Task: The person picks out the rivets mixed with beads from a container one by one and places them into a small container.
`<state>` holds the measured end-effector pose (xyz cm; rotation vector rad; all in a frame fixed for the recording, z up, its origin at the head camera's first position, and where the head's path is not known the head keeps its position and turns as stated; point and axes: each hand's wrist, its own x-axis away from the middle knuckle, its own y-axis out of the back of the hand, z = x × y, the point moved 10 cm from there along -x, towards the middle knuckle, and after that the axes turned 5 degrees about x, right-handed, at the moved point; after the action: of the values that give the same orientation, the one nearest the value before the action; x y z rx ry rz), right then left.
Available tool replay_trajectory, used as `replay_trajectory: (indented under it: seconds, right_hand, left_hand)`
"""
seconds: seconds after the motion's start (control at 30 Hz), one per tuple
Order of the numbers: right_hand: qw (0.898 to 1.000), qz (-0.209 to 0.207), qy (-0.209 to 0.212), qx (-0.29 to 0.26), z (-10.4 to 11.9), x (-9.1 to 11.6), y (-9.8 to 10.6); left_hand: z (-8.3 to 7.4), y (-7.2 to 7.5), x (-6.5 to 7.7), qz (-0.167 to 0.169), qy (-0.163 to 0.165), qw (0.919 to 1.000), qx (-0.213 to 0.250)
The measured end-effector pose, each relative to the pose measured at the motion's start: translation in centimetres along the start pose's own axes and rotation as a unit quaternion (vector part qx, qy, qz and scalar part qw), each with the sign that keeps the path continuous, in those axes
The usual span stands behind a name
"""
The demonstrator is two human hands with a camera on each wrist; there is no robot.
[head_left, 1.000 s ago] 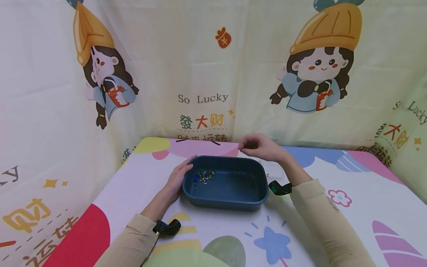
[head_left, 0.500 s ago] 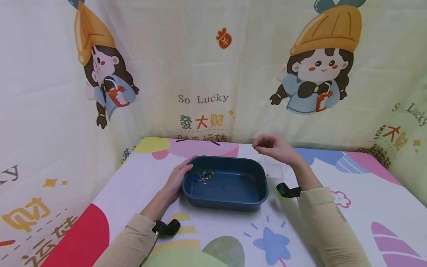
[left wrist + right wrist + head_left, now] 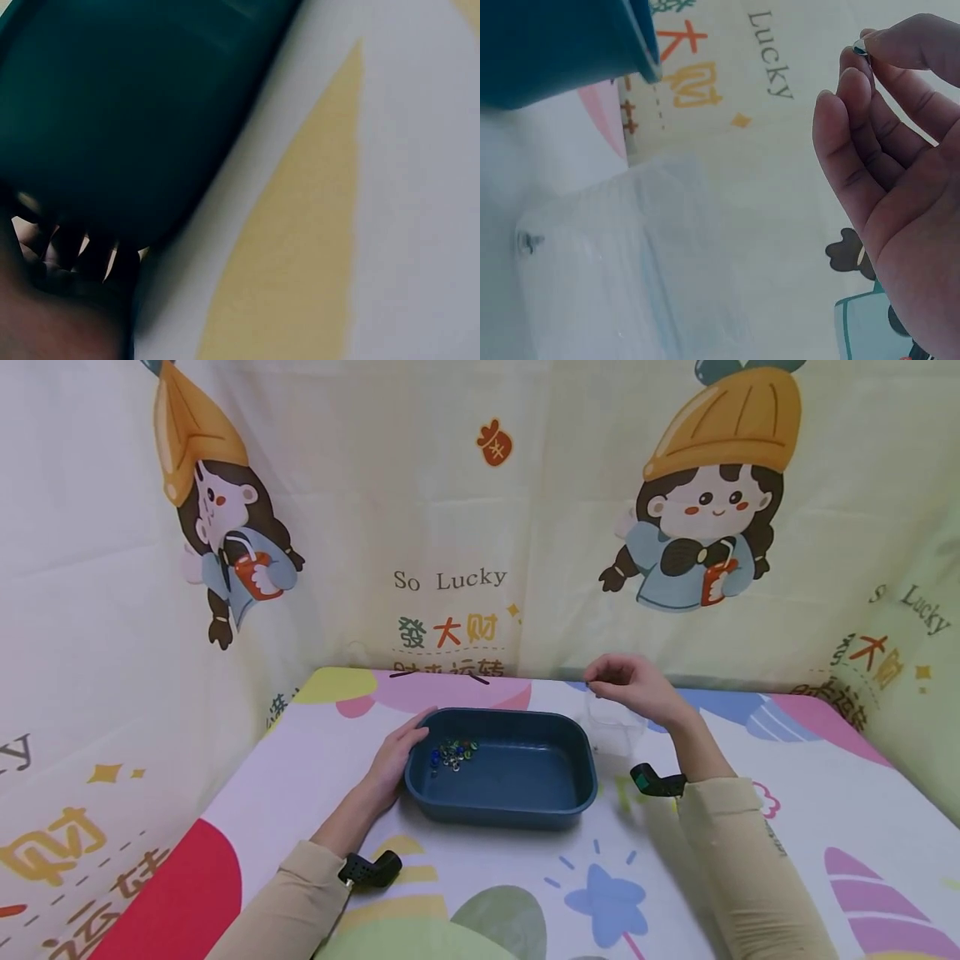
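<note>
A dark blue rectangular basin [image 3: 525, 774] sits on the table, with several small glass marbles [image 3: 453, 753] clustered in its left part. My left hand [image 3: 387, 764] grips the basin's left end, thumb at the rim and fingers along the outer wall. Raised beyond the basin's right end, my right hand [image 3: 637, 689] pinches one small shiny marble [image 3: 861, 48] between thumb and forefinger; its other fingers are loosely curled. Below that hand is a clear plastic box [image 3: 622, 262]. A single small marble [image 3: 531, 241] shows at the box's near corner.
A patterned cloth [image 3: 480, 877] covers the table. Printed curtains [image 3: 555, 527] hang close behind it and at both sides. Two short dark strips [image 3: 478, 679] show at the table's back edge. Each wrist carries a black camera [image 3: 658, 780].
My right hand has moved right, from beyond the basin's back right corner to over the clear box, with the marble still pinched. The left hand keeps its grip on the basin.
</note>
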<state>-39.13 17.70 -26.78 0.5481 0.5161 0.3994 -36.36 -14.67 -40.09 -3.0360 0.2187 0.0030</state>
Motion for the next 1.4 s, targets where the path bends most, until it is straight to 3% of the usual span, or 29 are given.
replay_trajectory:
  seconds: [0.87, 1.4]
  right_hand:
    - [0.996, -0.010, -0.083, 0.043, -3.9, 1.0, 1.1]
    - [0.989, -0.014, -0.104, 0.100, -5.9, 1.5, 1.7]
  left_hand:
    - [0.0, 0.1, 0.2, -0.006, 0.003, 1.0000, 0.005]
    - [-0.2, -0.1, 0.1, -0.004, -0.004, 1.0000, -0.001]
